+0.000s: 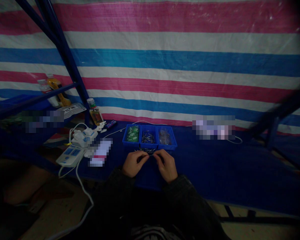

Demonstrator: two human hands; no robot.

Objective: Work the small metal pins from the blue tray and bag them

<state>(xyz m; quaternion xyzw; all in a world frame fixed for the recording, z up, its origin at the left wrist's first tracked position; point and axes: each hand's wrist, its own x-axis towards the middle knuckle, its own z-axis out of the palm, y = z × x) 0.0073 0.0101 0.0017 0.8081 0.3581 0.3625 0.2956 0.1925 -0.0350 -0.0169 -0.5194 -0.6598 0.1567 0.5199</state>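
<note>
My left hand (134, 162) and my right hand (166, 164) are over the blue table, fingertips pinched and almost meeting. A thin, dark, small piece (151, 154) seems to span the gap between them; its kind is too small to tell. Just beyond the fingers stand three joined blue bins. Green small pieces (133, 133) fill the left bin, dark and silvery pin-like metal pieces (148, 137) the middle one, and clear, pale plastic pieces (164, 136) the right one. More pin-like pieces (145, 150) lie in front of the bins, partly hidden by my hands.
On the left are a power strip (69, 155) with plugs and white cables, a blurred phone-like item (100, 153) and a bottle (95, 113). Blue metal posts (70, 63) frame the table (215, 173). Behind hangs a striped sheet (165, 63); a blurred item (213, 127) lies at right.
</note>
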